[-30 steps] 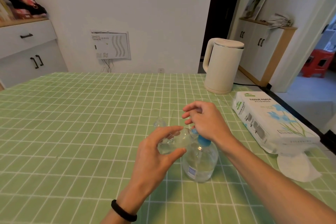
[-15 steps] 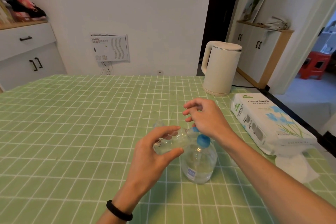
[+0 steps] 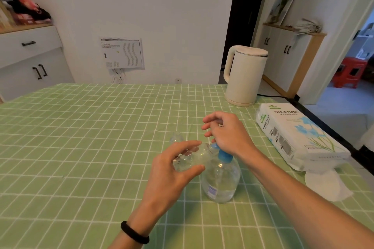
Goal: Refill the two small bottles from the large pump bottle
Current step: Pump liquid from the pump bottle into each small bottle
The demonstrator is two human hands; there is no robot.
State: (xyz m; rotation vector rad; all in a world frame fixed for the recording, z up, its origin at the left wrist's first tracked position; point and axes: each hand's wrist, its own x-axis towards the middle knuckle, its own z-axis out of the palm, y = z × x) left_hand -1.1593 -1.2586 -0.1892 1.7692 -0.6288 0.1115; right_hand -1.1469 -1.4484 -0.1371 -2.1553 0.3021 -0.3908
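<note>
Fingers (image 3: 186, 144) of left hand (image 3: 172, 176) grip the clear, rounded small bottle (image 3: 192, 157), held sideways at 10 o'clock of the transparent pump bottle (image 3: 220, 184); right hand (image 3: 228, 135), fingers loosely spread, rests on its blue cap (image 3: 223, 156).

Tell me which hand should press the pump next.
Right: the right hand rests on the blue pump of the large pump bottle, while the left hand grips a small bottle tilted at its spout.

Our left hand (image 3: 174, 172) curls fingers and thumb round a small bottle (image 3: 192, 156); our right hand (image 3: 228, 135) arches just beyond, fingers loosely bent, spread apart.
</note>
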